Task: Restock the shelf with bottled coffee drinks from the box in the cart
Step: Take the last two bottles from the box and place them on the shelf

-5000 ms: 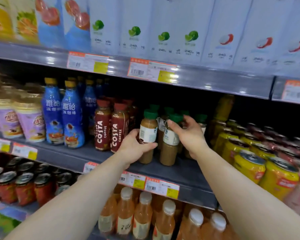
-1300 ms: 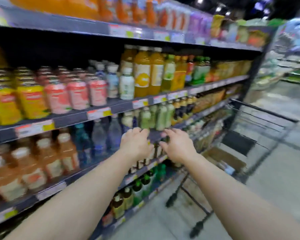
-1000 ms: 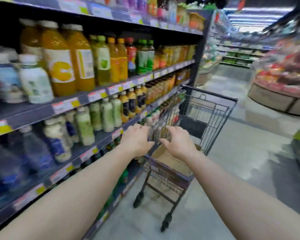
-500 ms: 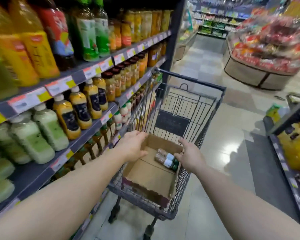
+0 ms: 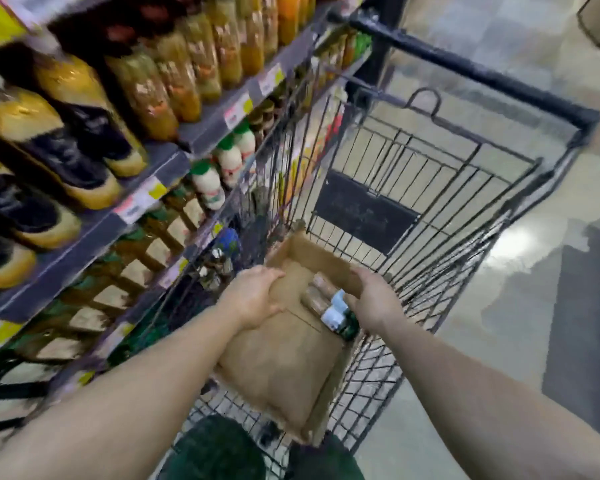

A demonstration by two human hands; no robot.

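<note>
The cart [image 5: 430, 188] stands hard against the shelf [image 5: 194, 133], and its wire side is just beside the shelf's front edges. If either arm swings wide on the way out of the basket, an elbow or a bottle could well clip that wire or knock the stock on the shelf's lip.

The box [image 5: 284, 368] lies on the cart's floor at its near end, with its long axis running from the near end toward the far end. It looks light and nearly empty, so a tug on one wall may slide or tip it and roll what is left.

Both hands are down in the box, well apart from each other. The left hand [image 5: 253, 299] lies flat over the box's left wall and floor, fingers spread and relaxed, gripping nothing. The right hand [image 5: 374, 299] curls over the box's right wall just beside the bottles; whether it has a bottle is hidden by its own back.

The two bottled coffee drinks [image 5: 329, 304] lie on their sides, touching each other, along the box's right wall, about halfway down it. Their long axes run slantwise, with the green caps toward the near right corner and the bases toward the far left. Lying loose like this, they may roll if only one is lifted.
</note>
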